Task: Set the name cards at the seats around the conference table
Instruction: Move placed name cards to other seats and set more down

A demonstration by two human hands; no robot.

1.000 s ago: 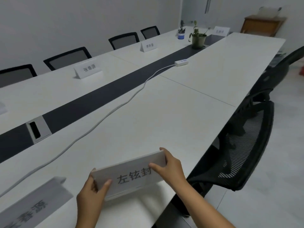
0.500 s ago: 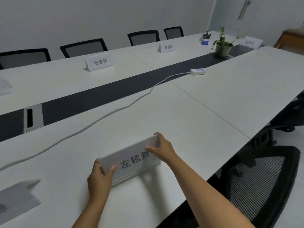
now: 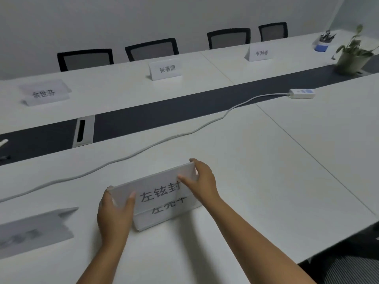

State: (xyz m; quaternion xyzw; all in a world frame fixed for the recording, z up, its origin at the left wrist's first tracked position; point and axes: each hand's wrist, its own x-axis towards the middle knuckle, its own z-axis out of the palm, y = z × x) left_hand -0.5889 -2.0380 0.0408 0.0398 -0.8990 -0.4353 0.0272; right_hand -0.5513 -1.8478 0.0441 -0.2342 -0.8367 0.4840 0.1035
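A white tent-shaped name card (image 3: 158, 196) with black characters stands on the near side of the white conference table (image 3: 256, 171), its lower edge on the tabletop. My left hand (image 3: 114, 212) grips its left end and my right hand (image 3: 202, 181) grips its top right corner. Another name card (image 3: 34, 228) lies at the near left. Three more cards stand on the far side: one at the left (image 3: 44, 93), one in the middle (image 3: 165, 69), one at the right (image 3: 260, 52).
A white cable (image 3: 143, 149) runs across the table to a power strip (image 3: 302, 93). A dark centre strip holds a cable port (image 3: 83, 131). A potted plant (image 3: 353, 56) and pen cup (image 3: 322, 44) stand far right. Black chairs (image 3: 151, 49) line the far side; one chair (image 3: 348, 269) is near right.
The card has come down and forward onto the tabletop, still held in both hands. My head has turned left, so the far-left card has come into view.
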